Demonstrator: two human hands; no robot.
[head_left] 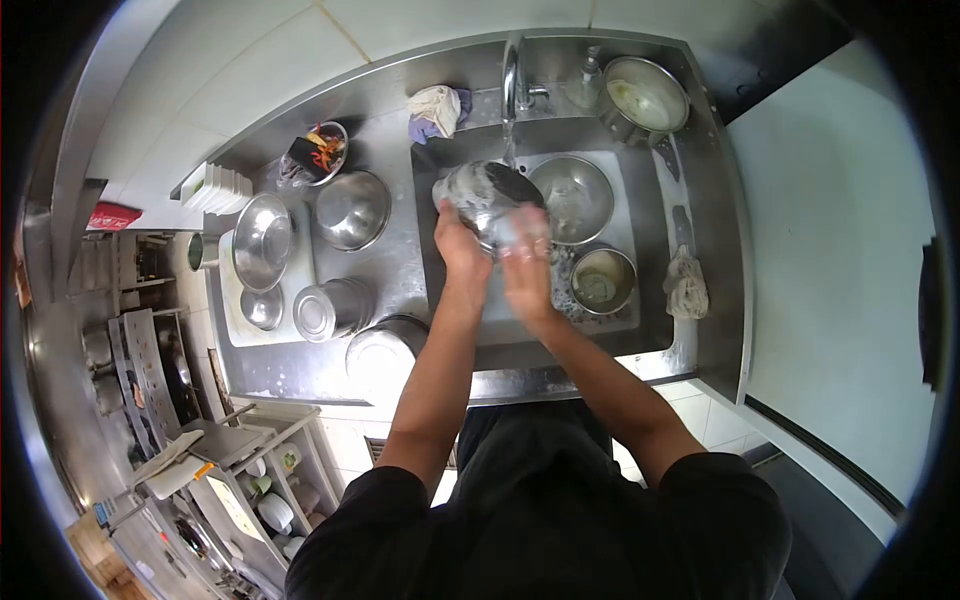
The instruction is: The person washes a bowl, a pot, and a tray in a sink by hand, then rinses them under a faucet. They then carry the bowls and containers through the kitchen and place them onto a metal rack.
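Observation:
Over the sink (655, 330), a metal bowl (478, 200) with suds on its surface is tilted under the running faucet (511, 85). My left hand (460, 238) grips the bowl's lower left edge. Against its right side lies my right hand (527, 255), blurred by motion, so its fingers and anything in them cannot be made out. Just right of the held bowl, a wide metal bowl (572, 200) sits in the sink. Below that one is a smaller metal pot (603, 280) with cloudy liquid inside.
Left counter: upturned bowl (352, 210), large bowl (263, 242), small bowl (262, 308), lidded canister (333, 309), round pot (388, 350), scrap bowl (328, 153). Behind the sink: cloth (438, 110), soap bottle (586, 80), pot (645, 97). A mesh bag (687, 285) lies on the right ledge.

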